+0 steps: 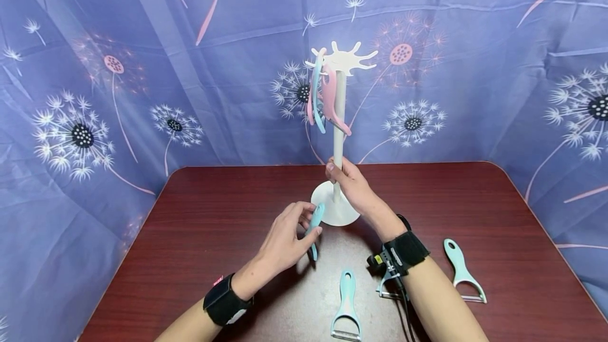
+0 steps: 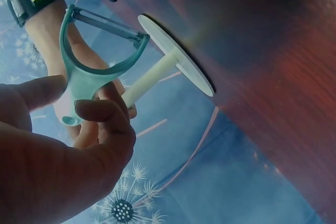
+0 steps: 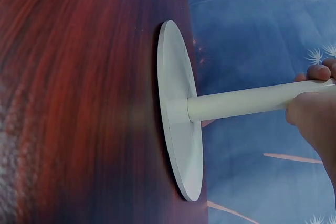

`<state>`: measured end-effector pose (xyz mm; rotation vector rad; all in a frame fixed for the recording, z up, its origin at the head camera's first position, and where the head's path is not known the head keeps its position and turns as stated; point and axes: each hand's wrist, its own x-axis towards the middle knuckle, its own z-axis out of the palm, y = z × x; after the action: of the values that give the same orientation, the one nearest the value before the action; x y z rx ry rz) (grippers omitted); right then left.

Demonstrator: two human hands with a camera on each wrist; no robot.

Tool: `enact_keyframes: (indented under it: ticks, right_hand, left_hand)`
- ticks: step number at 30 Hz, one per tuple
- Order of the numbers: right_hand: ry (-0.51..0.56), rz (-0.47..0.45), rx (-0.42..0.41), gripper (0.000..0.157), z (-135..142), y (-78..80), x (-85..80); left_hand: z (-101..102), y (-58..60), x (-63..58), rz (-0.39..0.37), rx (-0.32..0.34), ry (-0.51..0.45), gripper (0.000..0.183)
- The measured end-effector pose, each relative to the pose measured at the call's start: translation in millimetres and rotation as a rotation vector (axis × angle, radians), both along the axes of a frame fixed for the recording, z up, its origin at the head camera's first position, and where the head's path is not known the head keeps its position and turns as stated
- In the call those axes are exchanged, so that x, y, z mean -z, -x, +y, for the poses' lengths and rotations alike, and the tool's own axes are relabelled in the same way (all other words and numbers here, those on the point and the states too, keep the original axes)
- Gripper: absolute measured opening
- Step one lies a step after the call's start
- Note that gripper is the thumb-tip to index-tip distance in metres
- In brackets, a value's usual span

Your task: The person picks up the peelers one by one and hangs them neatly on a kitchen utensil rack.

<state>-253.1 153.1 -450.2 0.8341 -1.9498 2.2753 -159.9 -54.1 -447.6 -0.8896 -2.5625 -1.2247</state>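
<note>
Biggest thing is the blue dandelion-print cloth [image 1: 237, 94], probably hung as a plain backdrop. Then the dark red table [image 1: 214, 210], with a white stand [image 1: 338, 146] upright on it; that wide round base looks meant to stop it tipping. Call the base the clock centre.

Right hand [image 1: 353, 186] is wrapped round the pole, I'd guess to steady it. Left hand [image 1: 285, 236] is at 7 o'clock, close to the base, pinching a held peeler [image 1: 317, 218] by the handle, blade clear of the fingers, which seems sensible.

Up top, a blue peeler [image 1: 315, 94] and pink peelers [image 1: 329, 96] hang on the 9 o'clock side, maybe because that's the left hand's easy reach.

Counts: one table, one stand, two hands. Peelers: one held, three on the table (6 o'clock [image 1: 348, 300], 5 o'clock partly behind the right wrist [image 1: 382, 285], 4 o'clock [image 1: 459, 265]), one blue hanging, plus what looks like two pink; they overlap, so can't swear to it.
</note>
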Motion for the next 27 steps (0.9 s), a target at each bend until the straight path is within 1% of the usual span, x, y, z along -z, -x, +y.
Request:
enact_keyframes:
  ticks: [8, 27]
  right_hand:
    - [-0.011, -0.008, 0.008, 0.022, 0.6, 0.8, 1.9]
    - [-0.004, -0.007, 0.011, 0.025, 0.1, 1.8, 3.0]
  left_hand:
    - [-1.0, 6.7, -4.7, 0.025, -0.042, -0.024, 0.039]
    - [-1.0, 26.5, -19.3, 0.079, -0.062, -0.082, 0.04]
